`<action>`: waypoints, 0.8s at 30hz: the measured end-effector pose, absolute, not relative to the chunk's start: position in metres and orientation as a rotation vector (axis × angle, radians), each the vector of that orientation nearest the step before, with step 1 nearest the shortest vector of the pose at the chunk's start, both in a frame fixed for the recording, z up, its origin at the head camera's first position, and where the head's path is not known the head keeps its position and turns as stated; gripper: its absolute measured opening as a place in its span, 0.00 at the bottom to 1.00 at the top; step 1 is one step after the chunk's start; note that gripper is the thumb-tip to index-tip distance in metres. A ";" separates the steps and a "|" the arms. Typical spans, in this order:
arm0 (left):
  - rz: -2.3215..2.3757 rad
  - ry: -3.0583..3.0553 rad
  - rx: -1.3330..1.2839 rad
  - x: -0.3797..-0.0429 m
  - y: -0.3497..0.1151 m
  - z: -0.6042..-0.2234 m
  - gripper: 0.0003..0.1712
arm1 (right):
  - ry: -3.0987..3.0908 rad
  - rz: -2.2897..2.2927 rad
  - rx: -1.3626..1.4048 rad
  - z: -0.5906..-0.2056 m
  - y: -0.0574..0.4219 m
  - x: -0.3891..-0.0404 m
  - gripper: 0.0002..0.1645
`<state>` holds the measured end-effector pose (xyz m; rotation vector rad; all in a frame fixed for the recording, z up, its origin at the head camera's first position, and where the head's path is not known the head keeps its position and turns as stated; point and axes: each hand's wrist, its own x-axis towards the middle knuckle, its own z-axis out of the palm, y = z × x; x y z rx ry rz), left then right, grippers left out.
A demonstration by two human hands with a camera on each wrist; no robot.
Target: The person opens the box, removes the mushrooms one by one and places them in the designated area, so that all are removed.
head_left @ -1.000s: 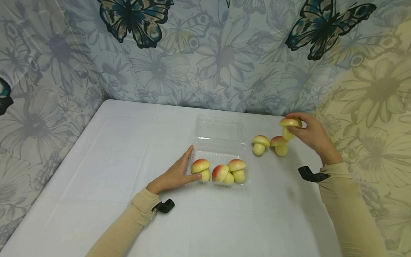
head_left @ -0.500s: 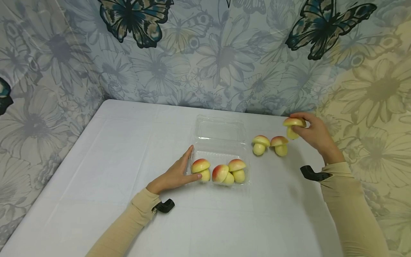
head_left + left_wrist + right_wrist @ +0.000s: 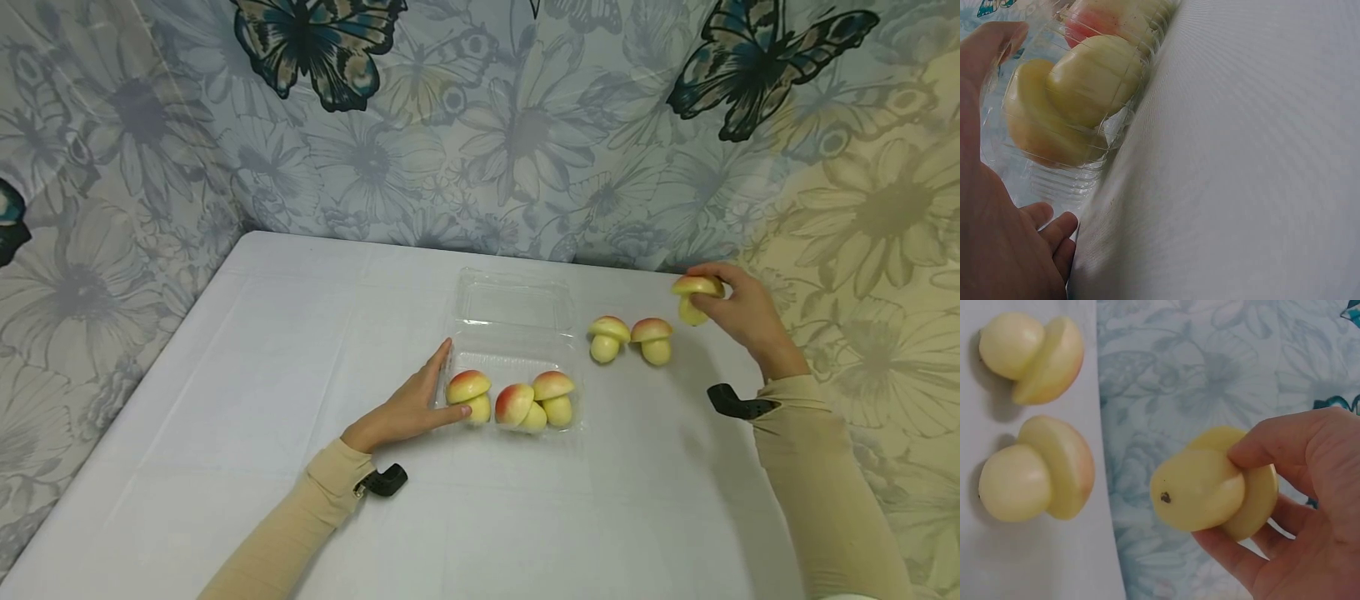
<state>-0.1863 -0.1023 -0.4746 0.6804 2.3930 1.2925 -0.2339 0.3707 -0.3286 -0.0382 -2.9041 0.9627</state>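
Note:
My right hand [image 3: 746,312] pinches a toy mushroom [image 3: 697,297] with a red-yellow cap and pale yellow stem, held up near the table's back right corner. In the right wrist view the thumb and fingers grip this mushroom [image 3: 1197,490], whose stem end shows a dark spot. My left hand [image 3: 405,408] rests spread against the left near corner of a clear plastic clamshell box [image 3: 513,346], fingers along its side and thumb at its front. The box's lid stands unfolded backward. Inside lie three toy mushrooms, the leftmost mushroom [image 3: 468,387] near my thumb.
Two more toy mushrooms stand right of the box: a left mushroom [image 3: 609,337] and a right mushroom [image 3: 652,340]. A white cloth covers the table [image 3: 225,400]. Behind it rises a wall [image 3: 450,167] with flower and butterfly patterns.
My right hand has moved a little to the right with the toy mushroom, away from the two standing ones. The left hand and the box have stayed in place.

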 end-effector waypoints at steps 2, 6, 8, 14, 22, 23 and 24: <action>1.292 2.392 0.677 -0.186 -0.102 -0.475 0.66 | -2.902 0.960 -0.039 -0.329 0.373 -0.234 0.25; 1.291 2.395 0.676 -0.187 -0.102 -0.475 0.66 | -2.900 0.997 -0.042 -0.330 0.376 -0.233 0.26; 1.294 2.392 0.676 -0.187 -0.102 -0.475 0.66 | -2.898 1.016 -0.041 -0.331 0.377 -0.233 0.26; 1.295 2.390 0.679 -0.186 -0.102 -0.476 0.66 | -2.895 1.007 -0.050 -0.334 0.381 -0.234 0.25; 1.287 2.395 0.679 -0.186 -0.102 -0.474 0.66 | -2.919 0.985 -0.032 -0.341 0.389 -0.234 0.25; 1.291 2.396 0.684 -0.186 -0.102 -0.474 0.65 | -2.921 0.979 -0.031 -0.342 0.390 -0.234 0.25; 1.289 2.395 0.680 -0.186 -0.102 -0.474 0.66 | -2.921 0.968 -0.032 -0.344 0.391 -0.234 0.25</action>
